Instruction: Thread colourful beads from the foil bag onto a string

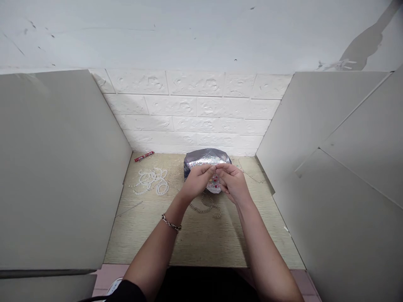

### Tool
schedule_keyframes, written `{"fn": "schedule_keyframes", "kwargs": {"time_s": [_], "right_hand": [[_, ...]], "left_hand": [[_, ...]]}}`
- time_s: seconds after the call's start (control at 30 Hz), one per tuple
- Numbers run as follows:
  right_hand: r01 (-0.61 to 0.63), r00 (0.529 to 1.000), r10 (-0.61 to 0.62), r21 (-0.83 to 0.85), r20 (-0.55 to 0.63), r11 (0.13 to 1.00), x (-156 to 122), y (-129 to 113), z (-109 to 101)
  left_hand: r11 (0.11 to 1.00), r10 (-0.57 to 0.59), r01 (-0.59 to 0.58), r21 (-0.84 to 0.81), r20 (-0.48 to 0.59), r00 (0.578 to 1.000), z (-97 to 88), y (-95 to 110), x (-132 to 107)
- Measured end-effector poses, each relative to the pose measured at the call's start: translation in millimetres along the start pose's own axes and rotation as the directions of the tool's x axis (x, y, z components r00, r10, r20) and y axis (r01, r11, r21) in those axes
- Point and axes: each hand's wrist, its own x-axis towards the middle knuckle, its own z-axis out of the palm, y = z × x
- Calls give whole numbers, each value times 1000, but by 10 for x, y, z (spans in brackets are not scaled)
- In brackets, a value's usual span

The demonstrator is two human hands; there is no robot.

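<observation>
My left hand (197, 181) and my right hand (233, 181) meet over an opened silvery bag (206, 153). Both have thumb and forefinger pinched together, the tips nearly touching. Whatever lies between those fingertips is too small to make out. Between my hands, small colourful beads (214, 183), some of them red, show in the bag. A strand of clear beads (216, 210) curls on the table just in front of the bag, partly hidden by my left hand and wrist.
Coiled strands of white beads (151, 180) lie to the left. Behind them is a narrow red packet (144, 157). A thin straight rod (129, 209) rests near the left edge of the table (208, 247). Grey panels (63, 167) flank both sides, with a white brick-patterned wall (195, 105) behind.
</observation>
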Motion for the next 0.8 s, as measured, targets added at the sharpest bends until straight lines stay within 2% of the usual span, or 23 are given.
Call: {"fn": "schedule_keyframes", "kwargs": {"time_s": [0.13,0.23,0.47,0.57,0.8], "right_hand": [[18,1000,-21,-114,-23,993,-1,-11,-8],[33,999,-38,-177,-24,984,-11,-34,-2],[129,985,-157,-310,-66,942,-5,-19,6],[138,982,-172,-317,-82,939,0,-9,4],[111,985,-141,-268,-97,957,-23,-38,23]], "left_hand": [[986,-75,82,-144,55,996,-7,-14,25],[972,-108,116,-203,47,993,-6,-18,35],[976,-136,139,-168,30,990,-9,-36,44],[979,-127,132,-153,38,991,-1,-36,40],[957,-129,135,-256,38,991,19,-39,30]]}}
